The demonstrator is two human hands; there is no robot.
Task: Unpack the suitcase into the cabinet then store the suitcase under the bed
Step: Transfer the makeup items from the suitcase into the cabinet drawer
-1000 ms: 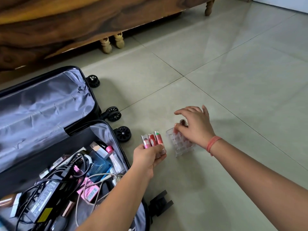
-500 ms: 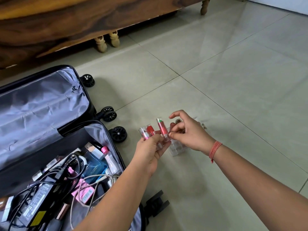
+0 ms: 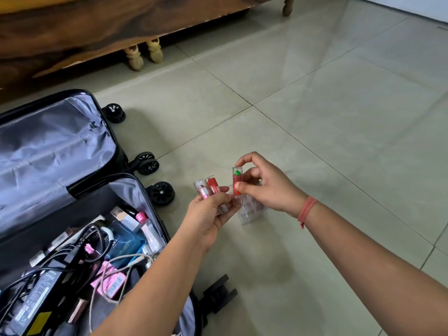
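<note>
black suitcase [image 3: 48, 146] open on the tiled floor [image 3: 315, 117] near a wooden bed [image 3: 97, 32], crowded with cables [image 3: 97, 236], bottles [image 3: 148, 226] and boxes [image 3: 109, 282]. right hand [image 3: 269, 187] pinching a clear tube [image 3: 237, 183] with red and green inside, upright; left hand [image 3: 208, 217] gripping two similar tubes [image 3: 208, 189] just beside it. below them, possibly a clear plastic organiser [image 3: 249, 212] on the floor.

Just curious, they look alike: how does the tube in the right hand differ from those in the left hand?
The right hand pinches a single tube; the left hand grips a bunch of tubes. The single tube shows red with a green tip; the bunch shows red and pink. Both are small, clear-cased and roughly upright.
</note>
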